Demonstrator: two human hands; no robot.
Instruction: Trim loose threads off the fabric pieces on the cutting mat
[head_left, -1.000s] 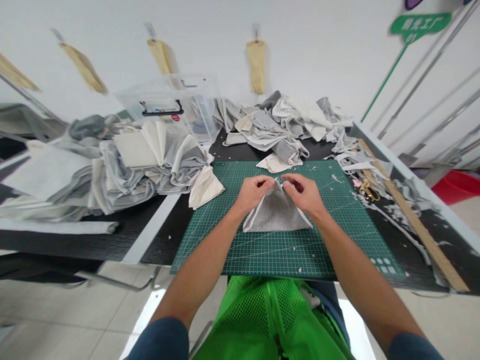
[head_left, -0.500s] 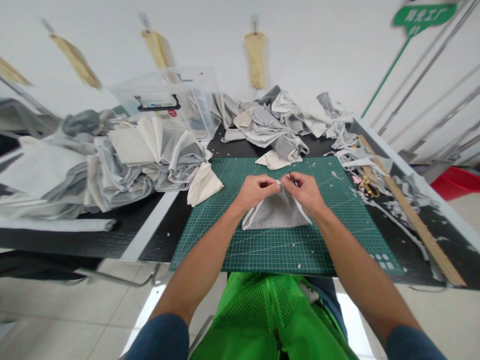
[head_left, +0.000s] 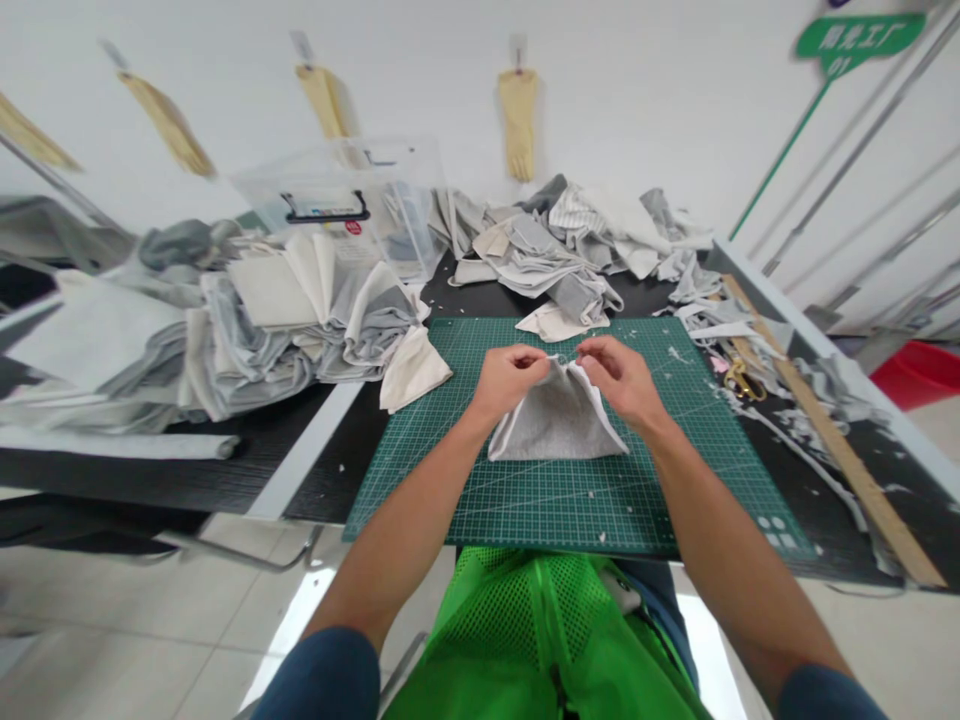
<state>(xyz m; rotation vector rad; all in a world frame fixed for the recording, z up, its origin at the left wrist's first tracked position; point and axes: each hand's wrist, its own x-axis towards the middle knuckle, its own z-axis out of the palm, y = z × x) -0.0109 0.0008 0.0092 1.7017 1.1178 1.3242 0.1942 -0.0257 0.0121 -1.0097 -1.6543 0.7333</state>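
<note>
A light grey fabric piece (head_left: pixel 559 420) with white edges is held up by its far edge, its near edge resting on the green cutting mat (head_left: pixel 420 490). My left hand (head_left: pixel 511 380) is closed, pinching the far edge at its left end. On the right end of that edge, my right hand (head_left: pixel 619 378) is also closed, thumb and fingers pressed together. A short stretch of edge shows between the hands, with a small dark bit there too blurred to name. Fingers hide part of the edge.
Fabric piles lie left (head_left: pixel 262 330) and at the back (head_left: pixel 540 250), near a clear plastic box (head_left: pixel 390 215). To the right are gold-handled scissors (head_left: pixel 742 380), fabric scraps and a long wooden ruler (head_left: pixel 840 440). A cream cloth (head_left: pixel 416 368) overlaps the mat's left edge.
My hands have moved slightly apart along the fabric's far edge, opening a gap between them. The dark tool seen earlier at my right fingers no longer shows clearly. The view has shifted slightly.
</note>
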